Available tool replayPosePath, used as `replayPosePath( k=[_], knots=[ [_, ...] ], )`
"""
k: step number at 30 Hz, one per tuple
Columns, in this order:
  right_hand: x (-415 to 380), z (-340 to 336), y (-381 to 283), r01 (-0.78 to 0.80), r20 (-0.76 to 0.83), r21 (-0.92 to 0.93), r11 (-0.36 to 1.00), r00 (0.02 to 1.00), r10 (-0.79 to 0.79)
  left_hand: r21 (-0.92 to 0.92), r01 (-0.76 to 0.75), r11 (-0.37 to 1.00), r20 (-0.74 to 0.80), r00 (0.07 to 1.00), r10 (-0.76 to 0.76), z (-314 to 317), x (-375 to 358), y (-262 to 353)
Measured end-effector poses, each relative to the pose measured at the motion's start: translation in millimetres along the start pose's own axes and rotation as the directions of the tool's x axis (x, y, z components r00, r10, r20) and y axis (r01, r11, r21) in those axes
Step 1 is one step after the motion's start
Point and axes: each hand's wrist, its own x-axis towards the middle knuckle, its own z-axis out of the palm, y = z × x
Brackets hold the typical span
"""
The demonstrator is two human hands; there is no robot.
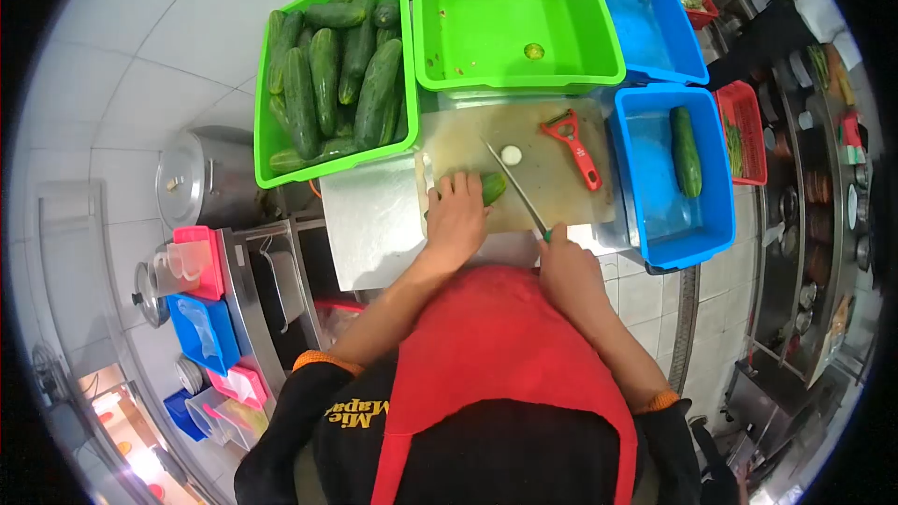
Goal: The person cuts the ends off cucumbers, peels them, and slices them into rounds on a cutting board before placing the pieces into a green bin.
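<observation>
On the cutting board (454, 136), my left hand (456, 217) is wrapped over a cucumber (493, 189), whose green end sticks out on the right. My right hand (571, 266) grips the green handle of a knife (517, 184). Its blade slants up and to the left across the board, beside the cucumber. A pale round cut end (511, 154) lies by the blade. To the right, a red peeler (572, 150) rests on the board.
A green bin (262, 145) full of cucumbers stands at the left. Behind the board, another green bin (519, 84) holds small cut ends. A blue bin (678, 252) with one cucumber (686, 151) is at the right, another blue bin (650, 19) behind it. A large metal pot (201, 178) stands far left.
</observation>
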Motion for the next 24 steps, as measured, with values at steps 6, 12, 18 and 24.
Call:
replayPosePath(
  k=[6,12,18,24],
  knots=[
    [-15,1,-1,-0.078,0.098,-0.027,0.997,0.992,0.08,0.13,0.013,0.991,-0.044,0.999,-0.007,3,7,7],
    [4,31,10,-0.063,0.1,-0.015,0.998,0.993,0.065,0.148,0.017,0.989,-0.023,1.0,-0.014,2,10,9],
    [69,64,0,0.039,-0.034,0.017,0.999,0.999,-0.039,0.085,0.03,0.996,0.034,0.999,-0.033,1,9,9],
    [65,47,-7,-0.038,0.052,0.054,0.998,0.998,0.035,-0.657,-0.057,0.752,0.019,0.996,0.092,-14,6,-31]
  ],
)
